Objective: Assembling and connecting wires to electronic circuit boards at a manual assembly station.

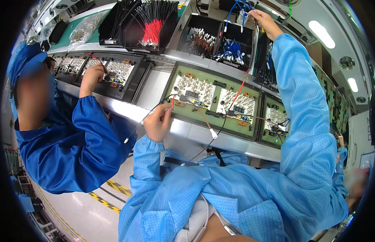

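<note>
My left hand [158, 123] is at the near edge of the green board tray [170, 86], fingers closed on a red wire [173, 100] beside the left white circuit board [183, 85]. My right hand [267, 23] reaches far forward above the parts bins. Its fingertips are pinched together at blue wires [237, 9], some hanging down with pale tips. The second circuit board [229, 99] lies right of the first, with another red wire [238, 92] rising from it. A brown wire with a white connector [213, 133] hangs over the tray's near edge.
Black bins hold red-and-black wires [152, 30], brown wires [201, 38] and blue wires [231, 51]. A co-worker in dark blue [70, 149] works at boards on the left. Another tray [272, 139] adjoins on the right, partly behind my right arm.
</note>
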`<state>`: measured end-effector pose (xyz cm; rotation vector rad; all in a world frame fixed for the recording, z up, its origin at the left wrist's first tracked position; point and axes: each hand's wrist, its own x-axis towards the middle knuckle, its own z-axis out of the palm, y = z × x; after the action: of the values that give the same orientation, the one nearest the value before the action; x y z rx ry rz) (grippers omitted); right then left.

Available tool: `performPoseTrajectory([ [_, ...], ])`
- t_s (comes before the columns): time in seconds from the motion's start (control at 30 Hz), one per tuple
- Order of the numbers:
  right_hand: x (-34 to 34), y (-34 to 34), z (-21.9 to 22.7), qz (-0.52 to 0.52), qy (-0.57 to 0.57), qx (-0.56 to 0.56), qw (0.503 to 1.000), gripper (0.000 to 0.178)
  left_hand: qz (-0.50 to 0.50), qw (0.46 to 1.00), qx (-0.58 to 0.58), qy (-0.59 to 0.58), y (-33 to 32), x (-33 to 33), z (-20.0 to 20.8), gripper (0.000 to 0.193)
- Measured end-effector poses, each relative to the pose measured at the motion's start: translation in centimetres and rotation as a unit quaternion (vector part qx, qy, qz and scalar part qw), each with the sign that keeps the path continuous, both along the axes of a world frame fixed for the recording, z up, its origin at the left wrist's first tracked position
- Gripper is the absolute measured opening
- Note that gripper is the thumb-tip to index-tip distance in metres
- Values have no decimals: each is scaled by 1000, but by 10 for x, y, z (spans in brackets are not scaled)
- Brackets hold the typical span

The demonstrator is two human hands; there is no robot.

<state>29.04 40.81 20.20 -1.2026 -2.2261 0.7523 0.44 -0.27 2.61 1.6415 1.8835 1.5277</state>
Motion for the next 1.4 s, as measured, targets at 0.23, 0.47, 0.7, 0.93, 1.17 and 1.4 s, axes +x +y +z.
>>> performPoseTrajectory([
  [0.23,-5,-19,-11,9,172,-94,981,29,5,1000,21,-9,0,0,-4,9],
  [0.47,1,-18,-10,-26,174,-58,983,22,6,999,22,-27,-1,5,-5,10],
  [0.7,2,-8,-7,0,8,5,1000,21,9,999,28,-23,0,0,-6,10],
  [0.93,-14,-10,-38,17,-130,30,991,21,7,998,16,-55,-4,2,-5,10],
  [1.17,-18,-22,-68,-33,-254,-49,965,23,15,999,5,-44,-10,8,0,11],
  [1.4,-18,-29,-45,-54,-253,-44,965,25,13,1000,14,-19,-11,7,5,10],
])
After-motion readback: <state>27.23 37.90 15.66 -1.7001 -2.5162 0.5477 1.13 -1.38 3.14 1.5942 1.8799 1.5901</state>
